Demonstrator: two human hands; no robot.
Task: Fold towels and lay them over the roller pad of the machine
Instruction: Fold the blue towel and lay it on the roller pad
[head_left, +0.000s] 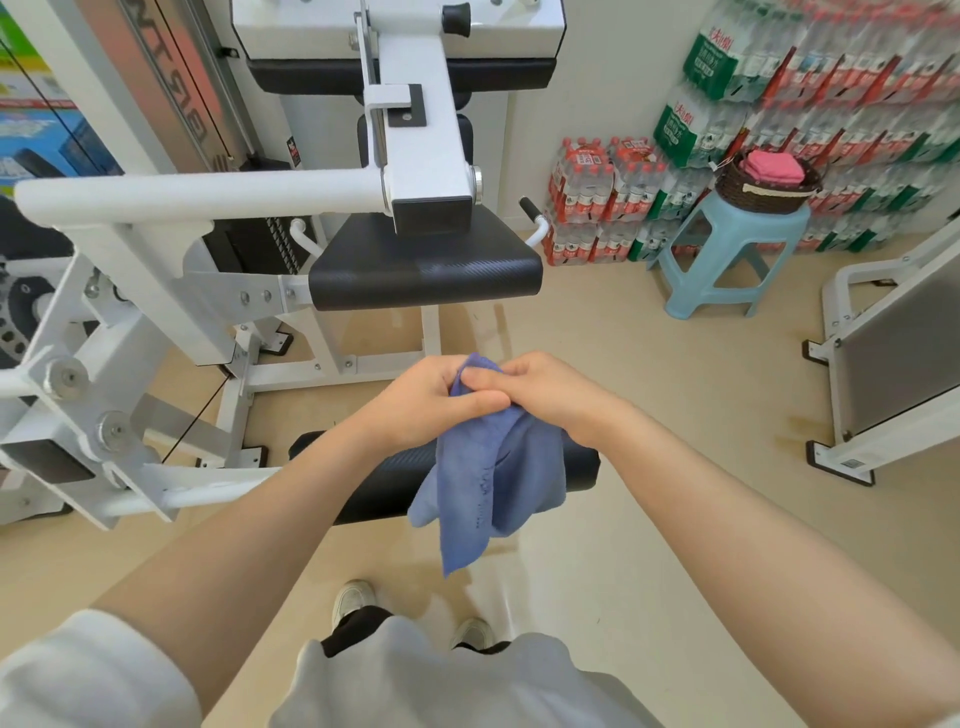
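Note:
A blue towel (493, 478) hangs bunched from both hands in the middle of the view. My left hand (426, 400) grips its top from the left, and my right hand (550, 395) pinches the same top edge from the right, the fingers of both meeting. The cloth dangles in front of the black roller pad (384, 478) of the white machine, whose ends show on either side of the towel. Pink folded towels (769, 169) lie in a dark woven basket (763, 192) at the right rear.
The basket stands on a light blue plastic stool (727, 260). The machine's black seat pad (426, 270) and white frame (156, 260) fill the left and centre. Packs of water bottles (805, 104) are stacked along the right wall. Another white frame (893, 353) stands at the right.

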